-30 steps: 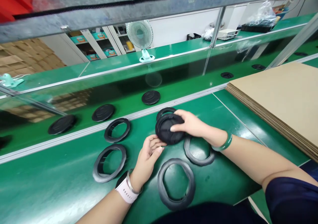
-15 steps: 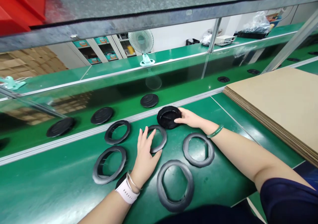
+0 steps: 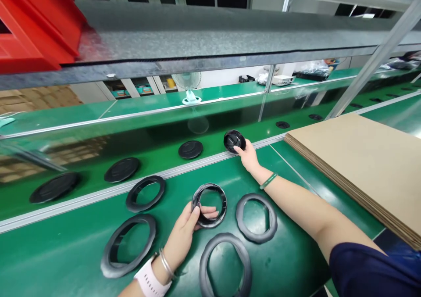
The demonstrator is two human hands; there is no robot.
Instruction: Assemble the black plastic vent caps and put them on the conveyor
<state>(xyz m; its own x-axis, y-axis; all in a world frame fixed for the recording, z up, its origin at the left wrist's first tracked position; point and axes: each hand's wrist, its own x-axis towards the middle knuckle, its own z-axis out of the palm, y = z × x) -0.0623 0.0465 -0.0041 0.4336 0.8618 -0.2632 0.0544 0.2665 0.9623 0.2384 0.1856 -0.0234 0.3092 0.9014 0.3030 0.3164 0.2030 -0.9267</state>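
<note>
My left hand (image 3: 186, 229) grips a black plastic ring (image 3: 224, 205) at its left rim, thumb on top and fingers reaching under and through the opening. My right hand (image 3: 249, 156) is stretched forward over the belt's metal edge, closed on a round black cap (image 3: 233, 141) with its ribbed hollow side showing. On the green table around my left hand lie several more rings: a dark one (image 3: 130, 194) at the back left, a larger one (image 3: 110, 262) at the left, a grey one (image 3: 241, 209) at the right and another grey one (image 3: 204, 270) in front.
Beyond the metal rail (image 3: 177, 170), black round discs (image 3: 190, 149) lie spaced along the green belt (image 3: 158, 161). A stack of cardboard sheets (image 3: 358, 156) stands at right. Overhead runs a metal shelf (image 3: 197, 38) carrying a red bin (image 3: 36, 29); a fan (image 3: 190, 86) stands behind.
My right hand has carried the black cap forward, away from me, to the belt's edge. My left hand has closed on the middle ring and tilted it up. The head view has tipped upward.
</note>
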